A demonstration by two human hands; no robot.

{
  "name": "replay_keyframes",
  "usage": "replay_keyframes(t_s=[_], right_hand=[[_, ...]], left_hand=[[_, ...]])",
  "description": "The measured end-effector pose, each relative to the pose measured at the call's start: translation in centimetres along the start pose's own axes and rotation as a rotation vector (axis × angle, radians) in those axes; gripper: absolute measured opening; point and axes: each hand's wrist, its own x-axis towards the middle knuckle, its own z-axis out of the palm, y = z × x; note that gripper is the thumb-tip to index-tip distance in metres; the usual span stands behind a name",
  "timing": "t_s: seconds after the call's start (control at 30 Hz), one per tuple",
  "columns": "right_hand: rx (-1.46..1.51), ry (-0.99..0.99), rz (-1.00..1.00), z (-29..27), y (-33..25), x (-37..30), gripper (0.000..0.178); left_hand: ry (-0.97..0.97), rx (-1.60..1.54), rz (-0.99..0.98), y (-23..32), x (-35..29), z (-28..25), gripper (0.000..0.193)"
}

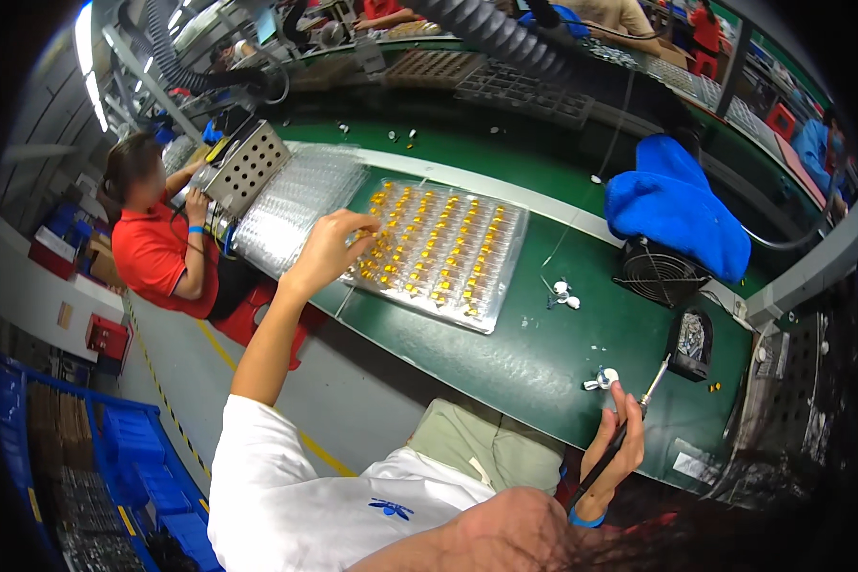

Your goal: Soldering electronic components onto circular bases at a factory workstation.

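Note:
My left hand [338, 250] is over the left side of a clear plastic tray [494, 310], its fingers bent and apart. Rows of small yellow parts [443, 243] fill the tray, with a denser cluster beside my fingertips. My right hand [620, 446] is closed round the black handle of a soldering iron [629, 427], whose metal tip slants up and away. Just by its fingertips lies a small white part [603, 378] with a dark piece; whether they touch it I cannot tell. Farther off on the green bench rest similar white parts [563, 295] with thin wires.
A dark box of metal bits [691, 341] stands right of the iron tip. Behind it are a black fan [663, 272] and a blue cloth [677, 205]. A co-worker in red [167, 243] sits at left, near a perforated metal box [248, 170]. A ribbed hose [515, 43] hangs overhead.

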Motion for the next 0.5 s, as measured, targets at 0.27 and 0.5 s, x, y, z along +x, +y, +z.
replay_keyframes(t_s=[0.27, 0.5], right_hand=[[-0.051, 0.042, -0.098, -0.5, -0.1, 0.6, 0.04], [0.026, 0.046, -0.118, -0.9, 0.5, 0.3, 0.034]], left_hand=[[0.043, -0.916, 0.011, 9.9, 2.6, 3.7, 0.022], [-0.252, -1.028, 0.297, 19.1, 7.2, 7.3, 0.018]])
